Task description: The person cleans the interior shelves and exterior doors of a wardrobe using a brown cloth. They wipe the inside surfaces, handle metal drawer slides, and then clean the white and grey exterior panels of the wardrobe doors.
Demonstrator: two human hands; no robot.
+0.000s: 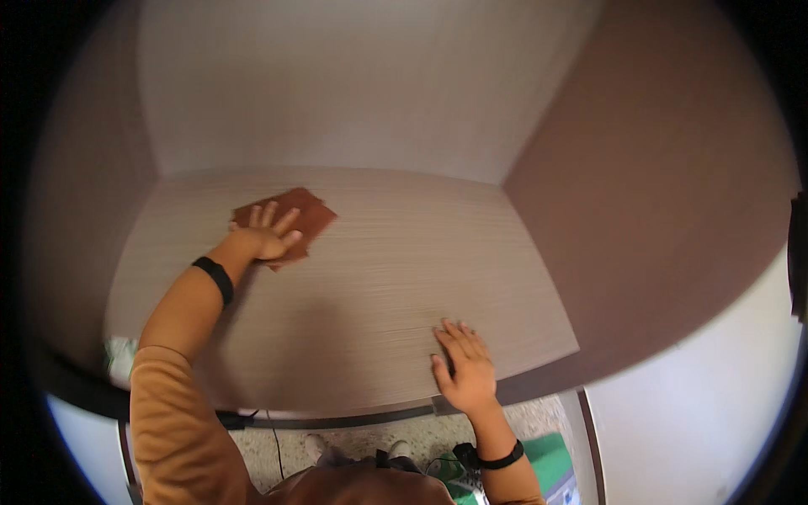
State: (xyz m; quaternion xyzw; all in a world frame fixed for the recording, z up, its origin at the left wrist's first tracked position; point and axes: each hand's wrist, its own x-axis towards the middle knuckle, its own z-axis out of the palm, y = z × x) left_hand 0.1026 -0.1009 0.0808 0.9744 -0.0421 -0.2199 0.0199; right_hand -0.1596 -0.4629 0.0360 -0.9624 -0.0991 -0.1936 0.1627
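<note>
My left hand (268, 237) lies flat with spread fingers on a reddish-brown cloth (309, 218). The cloth is spread out, its corners showing beyond my fingers, and part of it is hidden under my palm. Beneath it is a light wood-grain board (391, 265), on the left half of which the cloth rests. Near the board's front edge, to the right, my right hand (466, 372) rests palm down with its fingers a little apart and no object in it. Each of my wrists has a black band around it.
A pale back panel (360, 88) and brown side panels (644, 177) enclose the board. At its front left corner sits a white and green item (120, 356), partly behind my arm. Below, a thin black cable (278, 448) hangs, and a green item (546, 454) stands on the speckled floor.
</note>
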